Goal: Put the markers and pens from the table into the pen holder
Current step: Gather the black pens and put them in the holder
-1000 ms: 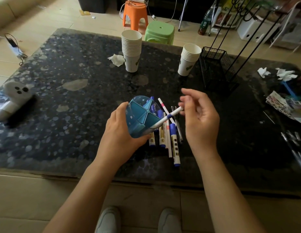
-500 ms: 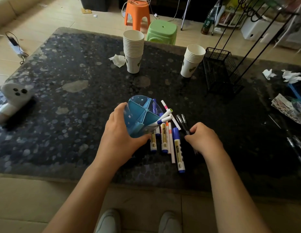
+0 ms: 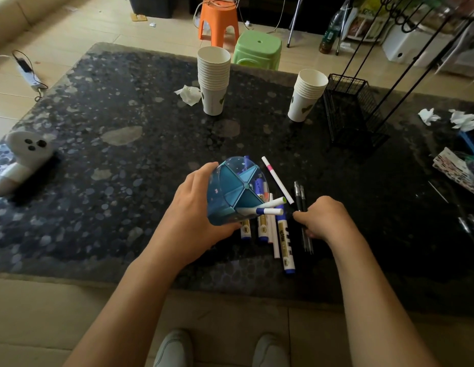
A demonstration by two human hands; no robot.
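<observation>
My left hand [image 3: 196, 207] grips a blue pen holder [image 3: 230, 192] with divided compartments, tilted toward me above the dark table [image 3: 111, 160]. Two white pens [image 3: 267, 207] stick out of its opening. Under and beside the holder lie several markers [image 3: 286, 242] with blue caps and a thin white pen with a pink band [image 3: 277, 180]. My right hand [image 3: 326, 218] rests on the table with its fingers closed around two thin black pens [image 3: 299, 193], which still lie flat.
Two stacks of paper cups [image 3: 213, 80] [image 3: 307, 95] stand at the back, beside a black wire basket [image 3: 349, 107]. Crumpled tissues [image 3: 189, 94], a white ghost-shaped object [image 3: 24, 154] at left, and clutter [image 3: 458, 168] at the right edge.
My right hand dropped a white pen into the holder, then came down to the table and closed on the two black pens. The holder stayed in my left hand.
</observation>
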